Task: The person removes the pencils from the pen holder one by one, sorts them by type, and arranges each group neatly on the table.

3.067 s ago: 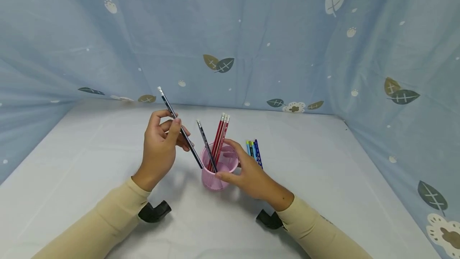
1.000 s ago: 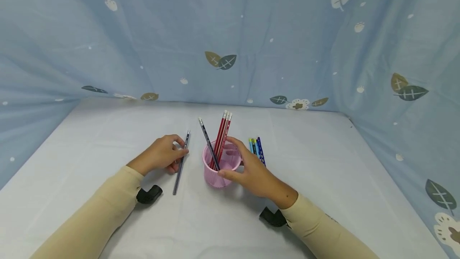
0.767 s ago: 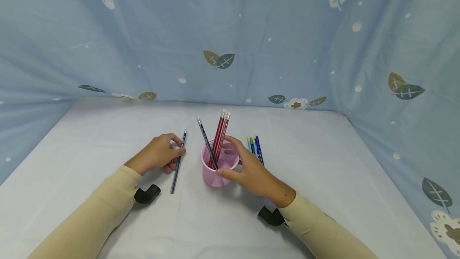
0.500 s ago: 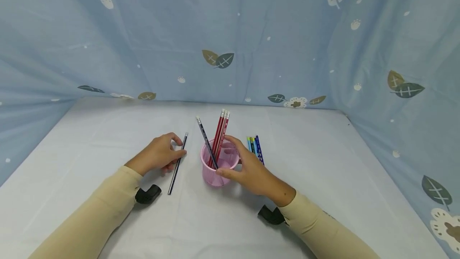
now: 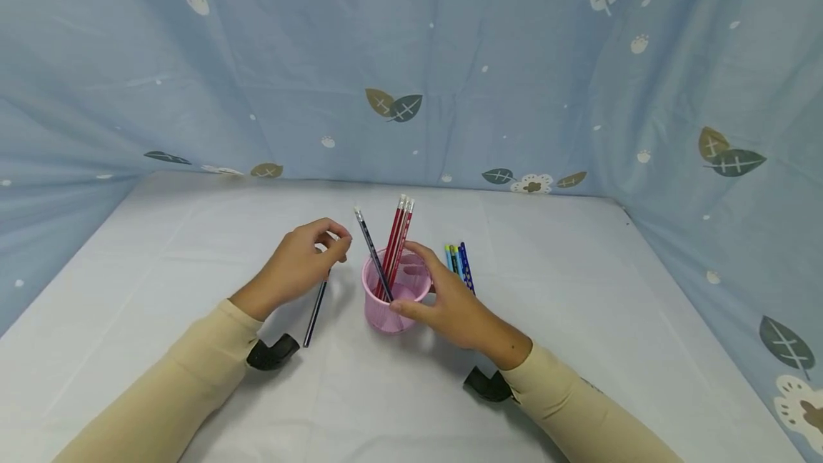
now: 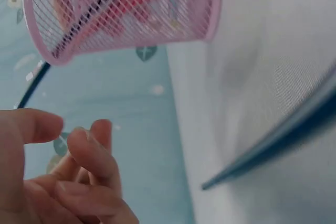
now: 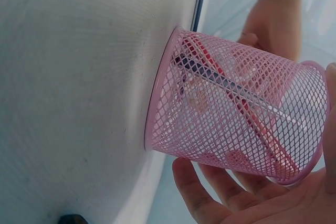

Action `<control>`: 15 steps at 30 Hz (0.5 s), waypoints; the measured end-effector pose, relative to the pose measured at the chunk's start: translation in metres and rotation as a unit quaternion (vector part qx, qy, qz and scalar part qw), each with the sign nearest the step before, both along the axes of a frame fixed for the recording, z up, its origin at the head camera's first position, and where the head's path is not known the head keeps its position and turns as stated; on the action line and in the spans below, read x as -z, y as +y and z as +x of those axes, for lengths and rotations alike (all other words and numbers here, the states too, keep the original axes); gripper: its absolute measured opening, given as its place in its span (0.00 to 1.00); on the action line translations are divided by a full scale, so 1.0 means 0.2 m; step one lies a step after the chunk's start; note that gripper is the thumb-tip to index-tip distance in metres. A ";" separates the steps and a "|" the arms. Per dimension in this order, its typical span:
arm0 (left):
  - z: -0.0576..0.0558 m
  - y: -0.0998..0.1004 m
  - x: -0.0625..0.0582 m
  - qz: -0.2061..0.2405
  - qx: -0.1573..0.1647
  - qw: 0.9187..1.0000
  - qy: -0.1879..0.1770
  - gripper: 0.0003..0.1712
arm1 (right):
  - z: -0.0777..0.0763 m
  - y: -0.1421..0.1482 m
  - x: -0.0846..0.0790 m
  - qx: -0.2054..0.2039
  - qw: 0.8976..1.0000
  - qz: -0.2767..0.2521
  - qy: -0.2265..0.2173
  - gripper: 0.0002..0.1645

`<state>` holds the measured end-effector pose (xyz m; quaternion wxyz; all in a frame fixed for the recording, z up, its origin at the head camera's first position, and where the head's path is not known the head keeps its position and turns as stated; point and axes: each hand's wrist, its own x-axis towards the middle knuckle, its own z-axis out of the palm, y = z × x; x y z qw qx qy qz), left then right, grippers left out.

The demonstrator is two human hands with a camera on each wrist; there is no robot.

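My right hand [image 5: 459, 314] grips a pink mesh pencil cup [image 5: 384, 317] at its side, thumb at the near rim and fingers around the far side. The cup stands upright on the white cloth. In it lean several red pencils [image 5: 394, 241] with white erasers and one dark pencil [image 5: 368, 240]. Left of the cup, my left hand [image 5: 292, 263] hovers with loosely bent fingers; the left wrist view shows a gap between thumb and fingertips [image 6: 86, 150], nothing held. Below it another dark pencil [image 5: 315, 314] lies on the cloth, its upper end hidden by the hand.
Several blue, light blue and dark pencils [image 5: 459, 263] lie on the table beyond my right hand, partly covered by it. A blue patterned curtain [image 5: 289, 56] hangs behind and at both sides of the white-covered table [image 5: 579, 291].
My left hand lowered a dark pencil onto the cloth left of the cup, then let go and rose toward the cup. The right hand has kept its grip on the pencil cup.
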<state>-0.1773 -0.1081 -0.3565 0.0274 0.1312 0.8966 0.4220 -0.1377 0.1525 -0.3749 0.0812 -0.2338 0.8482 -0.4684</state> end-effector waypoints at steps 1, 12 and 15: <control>0.01 0.01 -0.01 0.013 0.002 1.000 0.001 0.18 | 0.00 0.00 0.00 -0.001 1.000 -0.002 0.000 0.52; 0.06 0.07 -0.04 0.069 0.018 0.997 0.006 0.22 | 0.00 0.00 0.00 -0.004 1.000 -0.006 -0.003 0.52; 0.07 0.08 -0.04 0.063 0.014 0.998 0.006 0.25 | 0.00 0.00 0.00 -0.006 1.000 -0.005 -0.002 0.52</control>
